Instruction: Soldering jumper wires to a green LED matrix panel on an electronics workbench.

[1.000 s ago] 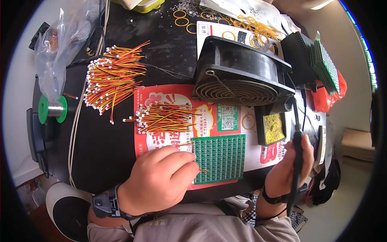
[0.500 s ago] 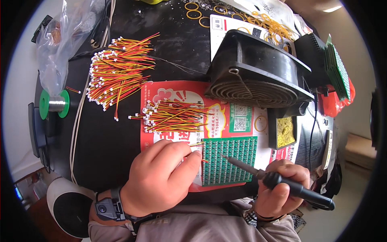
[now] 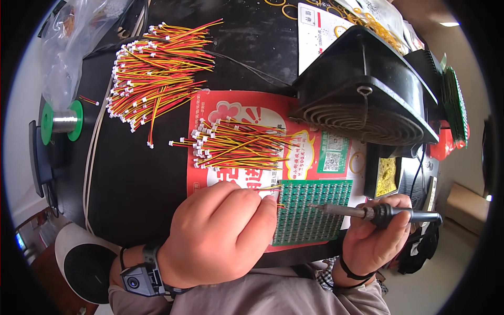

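Note:
My left hand [image 3: 223,233] is closed in a pinch at the left edge of a green circuit board panel [image 3: 315,231]. Short red and yellow wire ends [image 3: 281,206] stick out past its thumb onto the board edge. Another thin wire [image 3: 270,187] lies by the knuckles, reaching the board's upper left corner. My right hand [image 3: 378,233] grips a soldering iron [image 3: 388,215] by its black handle. The iron lies nearly level, its tip over the middle of the board; whether it touches, I cannot tell. Beyond the board, a bundle of red and yellow connector wires [image 3: 236,144] rests on a red printed sheet [image 3: 197,115].
A black fan [image 3: 362,89] stands behind the board. Right of it sits a tray with a yellow sponge [image 3: 387,176]. A larger wire pile [image 3: 157,73] and a green solder spool [image 3: 63,123] lie left. Rubber bands [image 3: 375,29] are at the back, stacked green boards [image 3: 455,105] far right.
The soldering iron has turned from a slant to nearly level, and my right hand has rolled more open-palmed around it. The whole view has shifted slightly. My left hand keeps its pinch.

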The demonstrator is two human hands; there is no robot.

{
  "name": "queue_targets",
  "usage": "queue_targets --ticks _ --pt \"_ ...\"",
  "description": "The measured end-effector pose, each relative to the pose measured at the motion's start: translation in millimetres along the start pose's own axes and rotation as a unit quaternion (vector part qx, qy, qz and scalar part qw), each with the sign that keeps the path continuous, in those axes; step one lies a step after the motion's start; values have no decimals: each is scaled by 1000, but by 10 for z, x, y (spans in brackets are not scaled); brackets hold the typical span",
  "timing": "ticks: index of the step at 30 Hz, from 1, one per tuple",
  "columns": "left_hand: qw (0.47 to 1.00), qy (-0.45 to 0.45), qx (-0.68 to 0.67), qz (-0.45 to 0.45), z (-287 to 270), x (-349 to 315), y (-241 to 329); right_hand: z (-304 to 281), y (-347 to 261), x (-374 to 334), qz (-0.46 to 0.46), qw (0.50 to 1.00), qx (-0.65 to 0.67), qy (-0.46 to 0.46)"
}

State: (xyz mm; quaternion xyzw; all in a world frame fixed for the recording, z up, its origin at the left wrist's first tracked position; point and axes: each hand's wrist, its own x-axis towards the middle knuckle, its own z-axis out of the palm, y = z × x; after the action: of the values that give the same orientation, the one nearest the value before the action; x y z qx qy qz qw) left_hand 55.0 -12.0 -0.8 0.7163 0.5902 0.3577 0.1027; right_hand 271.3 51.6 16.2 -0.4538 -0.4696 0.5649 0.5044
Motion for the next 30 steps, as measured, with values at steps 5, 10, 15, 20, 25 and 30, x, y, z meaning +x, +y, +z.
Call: queue_targets --ticks 5,10,15,20,25,30 --pt "1000 8 1 1 28 19 -7 75 64 -43 -51 997 -62 21" --pt "1000 -18 9 -5 -2 22 -16 5 153 -69 -194 967 -144 -86" --pt "1000 -24 9 -3 8 40 -25 -56 188 -25 -270 927 -195 -173" --pt "1000 -24 16 -5 -15 55 -4 -56 144 10 -274 914 -225 -199" --pt "999 -27 24 8 16 46 -36 -46 162 17 -274 913 -232 -196" --pt "1000 -14 19 18 30 44 -41 -33 160 21 -276 914 -225 -194"
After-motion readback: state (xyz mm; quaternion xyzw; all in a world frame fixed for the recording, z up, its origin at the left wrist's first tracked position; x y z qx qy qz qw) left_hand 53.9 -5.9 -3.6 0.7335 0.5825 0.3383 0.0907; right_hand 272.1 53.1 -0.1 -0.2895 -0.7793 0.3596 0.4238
